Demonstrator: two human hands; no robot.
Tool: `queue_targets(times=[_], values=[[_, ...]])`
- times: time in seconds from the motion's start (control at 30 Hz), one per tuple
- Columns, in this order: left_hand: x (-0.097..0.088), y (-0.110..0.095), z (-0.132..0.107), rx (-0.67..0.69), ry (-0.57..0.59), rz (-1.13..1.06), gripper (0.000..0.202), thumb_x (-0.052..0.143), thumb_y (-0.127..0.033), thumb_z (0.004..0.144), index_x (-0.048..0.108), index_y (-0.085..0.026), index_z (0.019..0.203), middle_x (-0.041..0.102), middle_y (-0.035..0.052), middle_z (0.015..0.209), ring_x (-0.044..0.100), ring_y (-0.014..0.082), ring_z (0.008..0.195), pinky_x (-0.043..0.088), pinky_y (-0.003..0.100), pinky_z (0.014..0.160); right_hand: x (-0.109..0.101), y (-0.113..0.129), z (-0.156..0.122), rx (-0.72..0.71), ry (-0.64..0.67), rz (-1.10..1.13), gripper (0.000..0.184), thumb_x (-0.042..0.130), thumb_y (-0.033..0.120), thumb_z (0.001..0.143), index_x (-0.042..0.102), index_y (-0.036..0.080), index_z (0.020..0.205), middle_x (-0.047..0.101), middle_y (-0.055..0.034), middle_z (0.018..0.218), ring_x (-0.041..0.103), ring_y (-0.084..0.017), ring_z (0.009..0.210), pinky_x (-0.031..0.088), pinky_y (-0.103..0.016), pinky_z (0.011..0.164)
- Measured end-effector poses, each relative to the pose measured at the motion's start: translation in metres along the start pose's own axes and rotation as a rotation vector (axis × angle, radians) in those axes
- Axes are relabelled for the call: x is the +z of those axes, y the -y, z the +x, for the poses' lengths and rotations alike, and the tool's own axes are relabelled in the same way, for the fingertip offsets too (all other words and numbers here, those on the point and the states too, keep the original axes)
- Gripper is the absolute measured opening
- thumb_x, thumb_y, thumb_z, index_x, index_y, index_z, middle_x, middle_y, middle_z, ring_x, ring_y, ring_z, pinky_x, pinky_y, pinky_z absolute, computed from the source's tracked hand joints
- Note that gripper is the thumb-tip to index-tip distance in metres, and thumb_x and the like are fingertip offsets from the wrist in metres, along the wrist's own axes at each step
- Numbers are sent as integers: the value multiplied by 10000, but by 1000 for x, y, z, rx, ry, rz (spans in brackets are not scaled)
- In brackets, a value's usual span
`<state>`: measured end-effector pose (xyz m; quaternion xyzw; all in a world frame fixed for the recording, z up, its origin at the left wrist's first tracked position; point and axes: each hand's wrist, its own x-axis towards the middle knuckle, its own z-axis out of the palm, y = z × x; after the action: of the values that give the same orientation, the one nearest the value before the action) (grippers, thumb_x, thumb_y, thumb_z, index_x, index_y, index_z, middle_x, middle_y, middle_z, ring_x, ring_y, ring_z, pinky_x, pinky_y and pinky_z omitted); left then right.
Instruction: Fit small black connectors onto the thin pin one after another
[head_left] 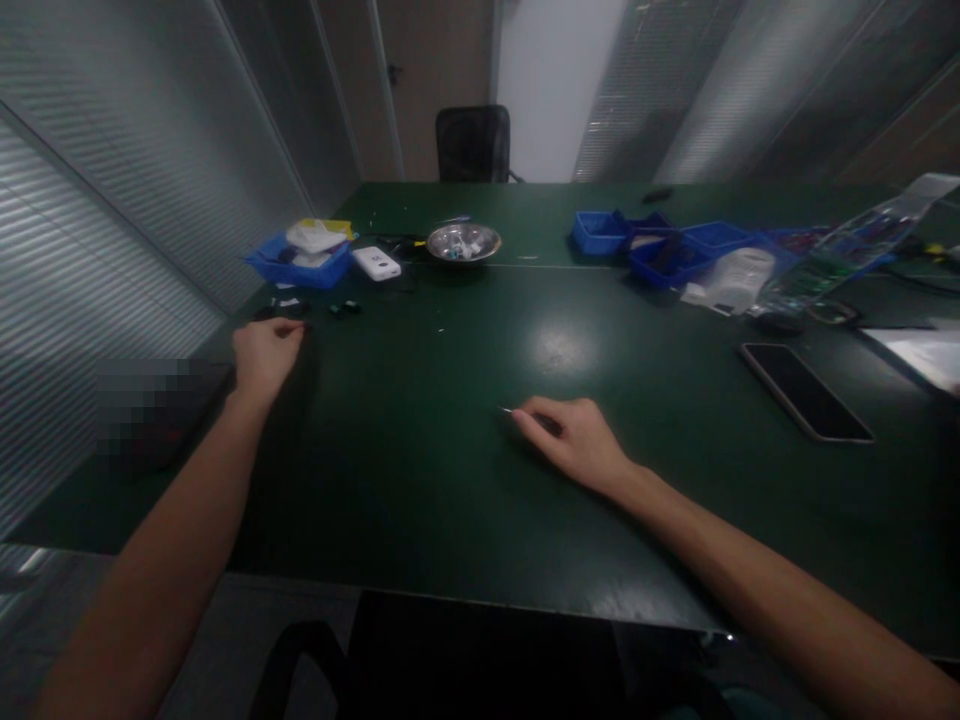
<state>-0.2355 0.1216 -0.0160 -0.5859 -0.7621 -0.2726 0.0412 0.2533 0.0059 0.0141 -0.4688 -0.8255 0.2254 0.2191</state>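
My left hand [268,352] is over the left side of the green table, its thumb and fingers pinched on a small dark piece [307,327] too tiny to name. Small black parts [286,305] lie just beyond it, and a few more dark bits [345,309] are to their right. Near the middle of the table, my right hand [574,437] is closed around a thin metal tool; only its slim pointed tip [505,409] sticks out to the left, and the fingers hide the rest.
A blue basket [300,268], a white device [377,263] and a metal bowl [463,243] of small parts stand at the back left. Blue bins [598,232], a clear plastic bottle [840,255] and a phone [806,392] are on the right. A blurred dark object [169,410] lies left.
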Motion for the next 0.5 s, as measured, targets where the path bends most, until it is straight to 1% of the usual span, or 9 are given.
queue_targets(times=[0.17, 0.23, 0.3, 0.4, 0.43, 0.5], values=[[-1, -2, 0, -125, -5, -88, 286, 710, -354, 868, 784, -168, 1072, 722, 0, 890, 613, 136, 780, 461, 246, 813, 0, 0, 0, -7, -10, -3, 415, 441, 471, 1024, 741, 188, 986, 692, -20, 700, 551, -117, 536, 376, -271, 567], [1, 0, 2, -190, 25, -118, 302, 725, -361, 852, 777, -165, 1076, 720, 6, 903, 613, 138, 802, 460, 248, 804, 0, 0, 0, -6, -10, -6, 416, 441, 472, 1024, 742, 188, 980, 688, -19, 692, 549, -117, 533, 373, -272, 565], [2, 4, 5, -226, 84, -173, 352, 726, -357, 850, 751, -150, 1134, 718, 15, 958, 602, 136, 808, 460, 246, 770, 0, 0, 0, -8, -8, -9, 417, 440, 471, 1024, 743, 189, 978, 686, -18, 686, 547, -116, 532, 372, -272, 564], [3, 10, 9, -208, 176, -242, 436, 684, -328, 881, 680, -116, 1262, 715, 32, 1020, 581, 128, 783, 454, 233, 696, -1, 0, 0, -7, -4, -10, 423, 434, 473, 1024, 747, 192, 986, 694, -20, 697, 549, -116, 537, 376, -273, 567], [3, 11, 10, -188, 198, -248, 451, 664, -312, 894, 658, -97, 1290, 715, 39, 1004, 573, 126, 766, 450, 229, 672, -1, 0, 0, -6, 1, -8, 427, 430, 475, 1024, 748, 192, 994, 698, -23, 706, 550, -117, 539, 379, -273, 567], [3, 14, 11, -127, 229, -236, 456, 623, -280, 917, 631, -50, 1310, 712, 50, 912, 551, 126, 718, 435, 230, 633, -2, 0, 0, -3, 13, -2, 434, 424, 480, 1025, 747, 189, 1012, 704, -27, 719, 552, -118, 540, 382, -271, 564]])
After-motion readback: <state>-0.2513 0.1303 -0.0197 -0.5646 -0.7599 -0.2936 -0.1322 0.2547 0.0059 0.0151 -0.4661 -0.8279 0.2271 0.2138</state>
